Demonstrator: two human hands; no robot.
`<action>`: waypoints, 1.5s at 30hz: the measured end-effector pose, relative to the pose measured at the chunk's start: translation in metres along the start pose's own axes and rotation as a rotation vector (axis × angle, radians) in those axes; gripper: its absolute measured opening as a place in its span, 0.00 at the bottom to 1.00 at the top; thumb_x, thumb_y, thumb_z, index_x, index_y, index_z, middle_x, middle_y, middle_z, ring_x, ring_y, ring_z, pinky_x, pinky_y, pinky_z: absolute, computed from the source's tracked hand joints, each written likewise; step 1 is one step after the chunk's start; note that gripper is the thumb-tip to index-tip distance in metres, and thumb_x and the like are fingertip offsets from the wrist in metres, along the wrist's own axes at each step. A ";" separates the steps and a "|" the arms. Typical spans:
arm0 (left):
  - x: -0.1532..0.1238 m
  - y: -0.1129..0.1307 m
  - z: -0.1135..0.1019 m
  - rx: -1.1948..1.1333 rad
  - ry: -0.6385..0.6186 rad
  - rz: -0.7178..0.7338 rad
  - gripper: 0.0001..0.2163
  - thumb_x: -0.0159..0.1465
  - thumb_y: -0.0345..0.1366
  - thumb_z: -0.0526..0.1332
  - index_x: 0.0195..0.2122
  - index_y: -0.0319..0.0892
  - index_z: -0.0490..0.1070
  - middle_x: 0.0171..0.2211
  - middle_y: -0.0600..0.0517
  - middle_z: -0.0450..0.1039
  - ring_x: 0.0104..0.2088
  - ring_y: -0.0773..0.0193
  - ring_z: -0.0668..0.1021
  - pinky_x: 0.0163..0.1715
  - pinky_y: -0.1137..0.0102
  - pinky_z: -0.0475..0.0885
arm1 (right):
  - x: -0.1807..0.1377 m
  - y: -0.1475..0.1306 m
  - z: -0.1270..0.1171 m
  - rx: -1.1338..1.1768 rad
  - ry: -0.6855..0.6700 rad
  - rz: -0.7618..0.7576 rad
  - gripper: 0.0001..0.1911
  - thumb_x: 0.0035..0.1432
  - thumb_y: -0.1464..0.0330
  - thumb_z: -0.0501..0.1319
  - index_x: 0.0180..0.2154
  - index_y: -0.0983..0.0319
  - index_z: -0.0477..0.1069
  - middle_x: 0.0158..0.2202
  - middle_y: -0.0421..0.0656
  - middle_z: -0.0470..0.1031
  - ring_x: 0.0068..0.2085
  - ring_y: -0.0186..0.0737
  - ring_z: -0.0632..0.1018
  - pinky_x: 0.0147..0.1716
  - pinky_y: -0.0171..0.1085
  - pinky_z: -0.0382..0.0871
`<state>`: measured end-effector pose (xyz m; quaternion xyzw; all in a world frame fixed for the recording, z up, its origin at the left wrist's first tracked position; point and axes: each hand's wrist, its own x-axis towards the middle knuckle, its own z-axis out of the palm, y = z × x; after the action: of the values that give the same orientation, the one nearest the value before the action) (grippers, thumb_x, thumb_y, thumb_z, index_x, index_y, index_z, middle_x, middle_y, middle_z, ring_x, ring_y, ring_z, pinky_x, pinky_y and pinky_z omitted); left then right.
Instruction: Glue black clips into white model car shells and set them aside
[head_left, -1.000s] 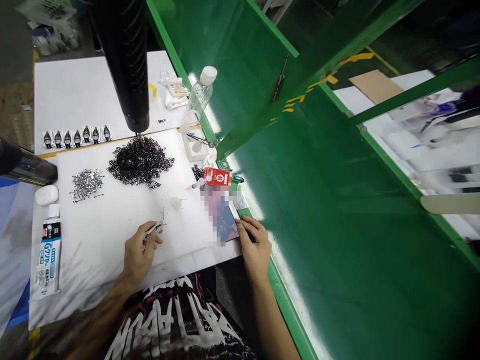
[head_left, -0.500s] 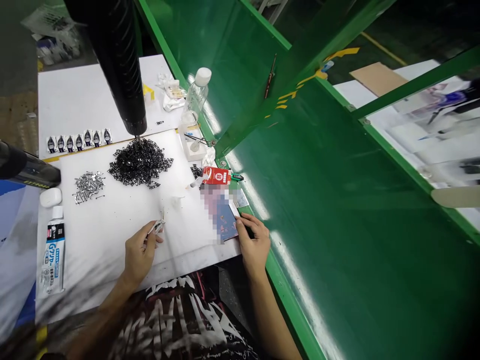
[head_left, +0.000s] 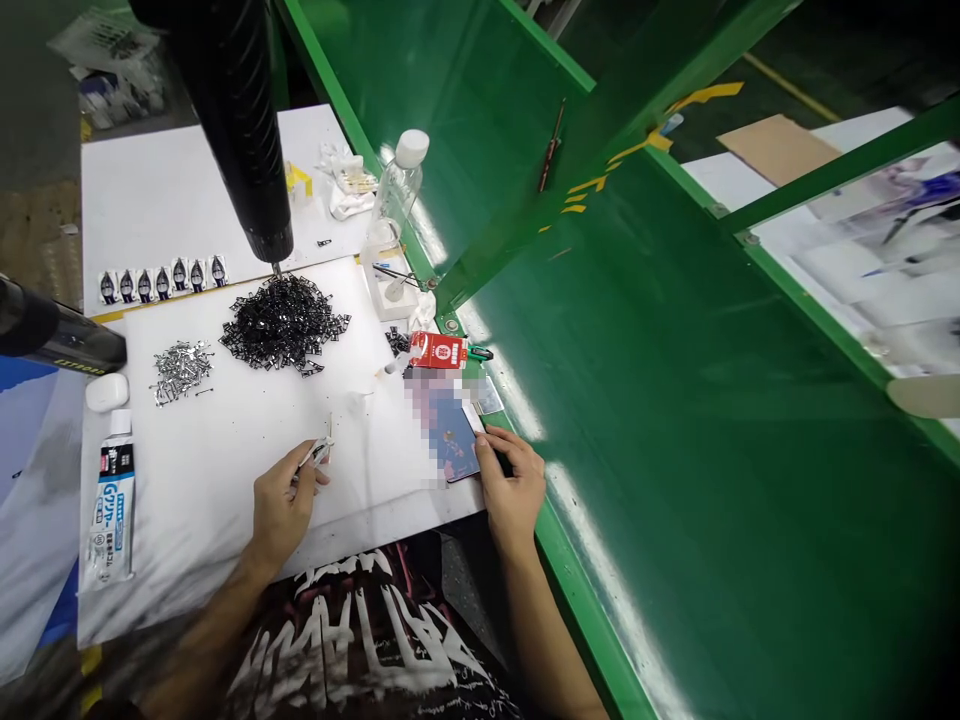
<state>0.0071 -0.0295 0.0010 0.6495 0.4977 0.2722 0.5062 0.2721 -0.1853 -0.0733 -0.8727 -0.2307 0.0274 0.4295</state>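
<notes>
While the right hand [head_left: 515, 488], grip unclear, touched the smartphone [head_left: 454, 443], the left hand [head_left: 283, 502], left of it, pinched a likely light small part [head_left: 321, 453], edges safest.

White surface [head_left: 225, 450], heap of black parts [head_left: 285, 322], pile of silver pieces [head_left: 184, 370] to its left, white case [head_left: 107, 392] and blue-and-white tube [head_left: 112, 510] along the left edge, row of seven small pieces [head_left: 163, 284] behind, flat blue item [head_left: 457, 440] at right edge.
</notes>
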 end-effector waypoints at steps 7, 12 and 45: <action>0.001 0.003 0.000 0.009 -0.004 -0.006 0.16 0.72 0.43 0.62 0.50 0.42 0.87 0.38 0.46 0.90 0.29 0.58 0.88 0.27 0.66 0.86 | 0.000 -0.007 0.010 -0.093 -0.058 -0.019 0.26 0.57 0.45 0.71 0.47 0.57 0.81 0.56 0.52 0.82 0.59 0.60 0.77 0.66 0.62 0.61; 0.001 0.003 0.000 0.017 -0.006 -0.004 0.16 0.72 0.44 0.62 0.50 0.42 0.86 0.38 0.46 0.90 0.29 0.58 0.88 0.27 0.66 0.86 | 0.002 0.001 0.010 -0.105 -0.098 -0.029 0.24 0.61 0.46 0.68 0.48 0.56 0.81 0.57 0.52 0.81 0.59 0.59 0.77 0.66 0.61 0.62; 0.000 -0.001 0.000 0.043 -0.010 -0.001 0.16 0.73 0.42 0.61 0.51 0.42 0.87 0.39 0.46 0.90 0.29 0.59 0.88 0.28 0.67 0.86 | 0.003 -0.007 -0.006 0.072 -0.064 0.050 0.17 0.60 0.52 0.65 0.41 0.56 0.85 0.52 0.51 0.86 0.56 0.57 0.82 0.62 0.59 0.74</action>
<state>0.0064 -0.0298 0.0003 0.6612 0.5012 0.2579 0.4951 0.2737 -0.1843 -0.0637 -0.8608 -0.2213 0.0743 0.4523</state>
